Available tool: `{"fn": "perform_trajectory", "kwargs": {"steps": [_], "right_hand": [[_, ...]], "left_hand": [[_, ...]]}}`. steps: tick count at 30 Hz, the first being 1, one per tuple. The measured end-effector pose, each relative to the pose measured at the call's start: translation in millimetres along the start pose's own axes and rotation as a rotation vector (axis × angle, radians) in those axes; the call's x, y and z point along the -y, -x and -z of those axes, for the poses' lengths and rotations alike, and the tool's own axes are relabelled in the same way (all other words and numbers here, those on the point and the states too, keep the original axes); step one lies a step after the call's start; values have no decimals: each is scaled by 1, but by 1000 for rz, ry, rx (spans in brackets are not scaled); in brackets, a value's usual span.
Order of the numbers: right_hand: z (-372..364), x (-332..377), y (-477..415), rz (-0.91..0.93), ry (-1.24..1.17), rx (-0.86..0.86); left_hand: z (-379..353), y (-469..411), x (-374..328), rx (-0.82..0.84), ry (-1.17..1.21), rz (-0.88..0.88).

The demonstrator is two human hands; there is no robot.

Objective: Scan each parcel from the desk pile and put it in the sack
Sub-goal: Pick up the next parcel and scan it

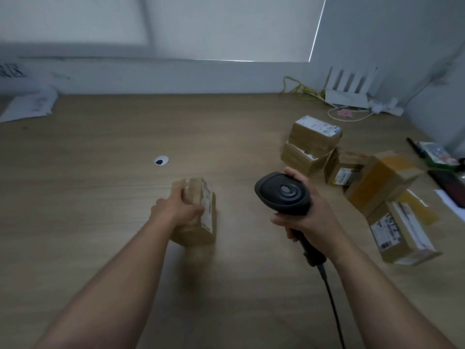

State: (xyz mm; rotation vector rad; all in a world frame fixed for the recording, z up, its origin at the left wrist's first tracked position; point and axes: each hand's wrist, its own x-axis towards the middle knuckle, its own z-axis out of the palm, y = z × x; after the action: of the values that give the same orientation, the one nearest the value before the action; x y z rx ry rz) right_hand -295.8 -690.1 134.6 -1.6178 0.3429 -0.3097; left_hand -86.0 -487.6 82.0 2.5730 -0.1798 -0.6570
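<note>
Head view shows my left hand (180, 210) gripping a parcel (198, 212) at frame centre, right hand (305, 215) clasping the scanner (283, 192); scanning step, next aim scanner at label

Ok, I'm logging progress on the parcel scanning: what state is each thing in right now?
Left hand: gripping a parcel.
Parcel: held on the desk, label facing right.
Right hand: closed around the scanner.
Scanner: raised, corded.
Parcel pile: still on the desk, right side.
</note>
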Motion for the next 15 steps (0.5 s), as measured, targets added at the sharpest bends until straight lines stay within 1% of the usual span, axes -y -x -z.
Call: {"fn": "perform_trajectory", "kwargs": {"steps": [3,4,5,7,10,15], "right_hand": [[-1,13,2,22,-20,58],[-1,18,4,27,-33,76],[-1,23,6,29,-58,92],[1,33,11,32,-121,123],[6,52,20,47,-202,171],[10,74,38,86,-192,227]], "left_hand": [[13,18,12,85,533,-37],[16,24,14,84,648,-68],[18,28,15,64,711,-110],[19,34,12,11,774,-185],[19,41,5,-60,812,-239],[18,54,-6,-159,777,-314]]}}
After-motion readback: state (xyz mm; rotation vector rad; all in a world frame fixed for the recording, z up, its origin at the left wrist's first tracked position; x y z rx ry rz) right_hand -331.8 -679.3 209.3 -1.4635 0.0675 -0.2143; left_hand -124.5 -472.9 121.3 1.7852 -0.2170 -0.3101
